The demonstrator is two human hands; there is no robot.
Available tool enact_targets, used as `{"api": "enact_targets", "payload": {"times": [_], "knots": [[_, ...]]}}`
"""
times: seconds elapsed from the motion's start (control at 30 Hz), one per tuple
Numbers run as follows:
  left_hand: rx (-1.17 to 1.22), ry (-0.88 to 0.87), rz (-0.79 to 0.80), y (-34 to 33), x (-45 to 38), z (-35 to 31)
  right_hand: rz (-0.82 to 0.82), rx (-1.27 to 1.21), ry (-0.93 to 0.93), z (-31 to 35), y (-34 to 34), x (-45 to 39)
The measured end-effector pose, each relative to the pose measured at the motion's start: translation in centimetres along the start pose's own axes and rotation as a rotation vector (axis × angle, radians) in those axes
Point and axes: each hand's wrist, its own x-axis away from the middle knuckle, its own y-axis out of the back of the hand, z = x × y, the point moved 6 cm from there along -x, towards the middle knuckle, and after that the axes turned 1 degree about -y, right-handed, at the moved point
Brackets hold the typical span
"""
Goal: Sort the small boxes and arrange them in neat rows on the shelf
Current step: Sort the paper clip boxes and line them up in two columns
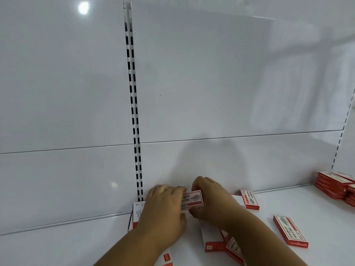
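Loads of bare white shelf (pixel 57 244) across the lower left of the frame, plus a fair open patch at lower right between the loose boxes. Tall white back panel (pixel 211 83) behind, split by a slotted upright (pixel 132 96) running down from top centre to the hands; a second slotted strip (pixel 343 131) at the right edge.

Bottom centre: left hand (pixel 163 210) and right hand (pixel 209 200) close together, both gripping one small red-and-white box (pixel 193 201) held just above the shelf near the back panel, fingers curled round its ends. Another loose box (pixel 249 199) just right of the right hand, one more (pixel 290 231) further toward lower right, well apart from it. Neat stack of red boxes (pixel 335 186) at the far right edge, cut off by the frame.

Print on the boxes too blurred to read; only a grey picture and a red band on the held one.

More boxes (pixel 217 240) under the right forearm, mostly hidden. White carton (pixel 135 215) behind the left hand at the foot of the upright, largely covered, small marks on it illegible. Left fingertips motion-blurred.
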Motion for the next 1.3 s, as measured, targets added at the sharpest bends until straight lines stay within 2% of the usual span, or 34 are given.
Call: {"api": "enact_targets", "payload": {"times": [0.07,0.13,0.27,0.33,0.43,0.53,0.6,0.67,0.77,1.0,1.1,1.17,1.3], "knots": [[0.034,-0.006,-0.098,0.8,-0.2,0.2,-0.004,-0.316,-0.027,0.0,0.7,0.3],[0.098,0.036,-0.131,1.4,-0.4,0.7,0.008,-0.56,-0.021,0.4,1.4,0.5],[0.326,0.156,-0.11,2.1,0.4,0.8,0.042,-0.768,-0.018,1.8,3.1,1.4],[0.534,0.233,-0.102,2.4,1.0,0.5,-0.011,-0.655,-0.061,1.4,4.4,2.3],[0.8,0.296,-0.053,2.6,2.0,-0.7,-0.055,-0.208,-0.18,-0.4,6.1,4.8],[1.01,0.311,0.064,1.5,3.2,-2.8,0.122,0.151,-0.326,-1.8,5.8,8.3],[1.104,0.326,0.124,0.4,3.8,-4.0,0.259,0.261,-0.41,-2.4,4.7,10.1],[1.129,0.334,0.141,-0.3,4.0,-4.5,0.275,0.315,-0.441,-2.5,3.8,10.9],[1.142,0.344,0.148,-0.7,4.3,-4.9,0.088,0.283,-0.411,-2.4,3.8,11.2],[1.094,0.33,0.123,0.4,4.5,-4.6,-0.308,-0.145,-0.265,-2.5,5.6,12.9],[1.058,0.323,0.128,1.0,4.8,-4.9,-0.398,-0.245,-0.215,-2.2,6.3,13.8],[1.027,0.3,0.108,1.7,4.7,-5.5,-0.438,-0.362,-0.253,-2.9,6.9,14.5],[0.949,0.245,0.112,2.5,3.7,-7.7,-0.488,-0.839,-0.338,-5.6,8.2,15.8]]}}
